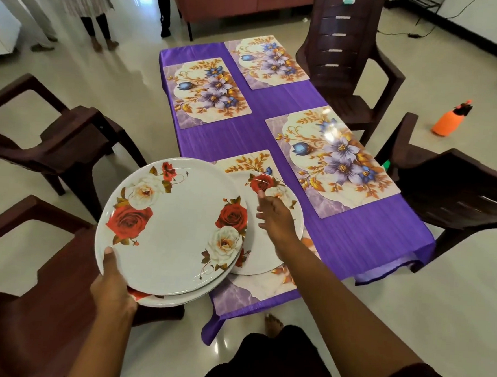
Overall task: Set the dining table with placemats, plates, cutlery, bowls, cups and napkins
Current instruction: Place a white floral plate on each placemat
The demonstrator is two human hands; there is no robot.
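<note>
Head view shows the left hand (111,284) gripping a stack of rose-printed plates (171,230) by its near rim, thumb on top and fingers hidden beneath, the stack held over the table's near-left corner, tilted slightly. The right hand (274,216), fingers relaxed and holding nothing, hovers over one plate (281,202) lying flat on the nearest placemat (249,285). These plates look stiff, glossy and likely slippery; whether melamine or ceramic cannot be told, so treating them as breakable seems wise. Pinching one at its rim should work best. Round plates have no long axis; faces point upward. Three other placemats (334,162) lie bare on the purple tablecloth (355,240).
</note>
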